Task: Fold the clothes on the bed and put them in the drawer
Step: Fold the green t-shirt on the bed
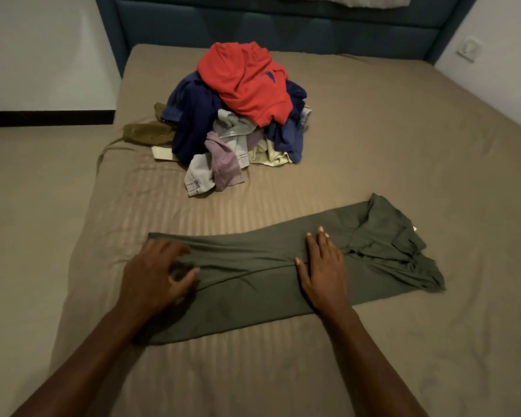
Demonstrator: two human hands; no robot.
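An olive green garment [253, 284] lies stretched across the near part of the bed [403, 145], folded lengthwise, with its bunched end at the right. My left hand [155, 275] grips the garment's left end, fingers curled into the cloth. My right hand [324, 266] lies flat on its middle, fingers spread and pressing it down. Farther back sits a pile of unfolded clothes [238, 115], topped by a red shirt [247, 82] over navy, grey, lilac and cream pieces. No drawer is in view.
A dark blue padded headboard [268, 25] closes off the far side. The bed's left edge drops to a tan floor [27, 206]. A white wall with a socket [468, 49] runs along the right.
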